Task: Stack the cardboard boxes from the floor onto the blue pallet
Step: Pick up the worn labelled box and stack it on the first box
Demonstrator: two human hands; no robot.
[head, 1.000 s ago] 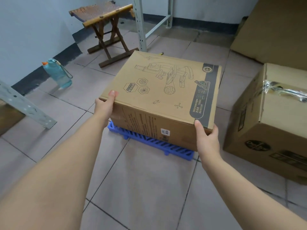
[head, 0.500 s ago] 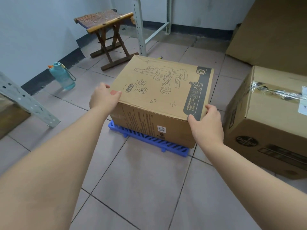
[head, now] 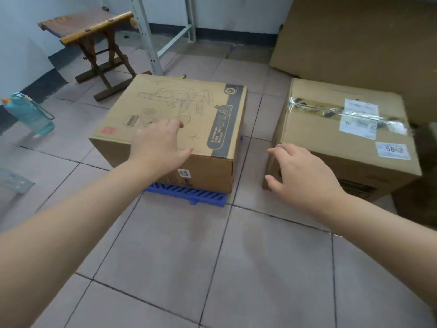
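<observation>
A printed cardboard box (head: 208, 114) with a microscope drawing sits on the low blue pallet (head: 186, 195), which shows only along its front edge. My left hand (head: 158, 147) hovers open over the box's near top edge, holding nothing. To the right, a taped cardboard box (head: 331, 129) with white labels stands on the floor. My right hand (head: 298, 176) is open, fingers spread, at that box's near left corner; whether it touches the box is unclear.
A wooden folding stool (head: 94, 43) and a metal rack leg (head: 146, 36) stand behind the pallet. A teal water bottle (head: 30, 114) stands at the left wall. A large flat cardboard sheet (head: 354, 36) leans at the back right. Tiled floor lies in front.
Both hands have let go of the printed box, which now rests on the pallet. My right hand moved right to the taped box; my left hand slid over the printed box's top.
</observation>
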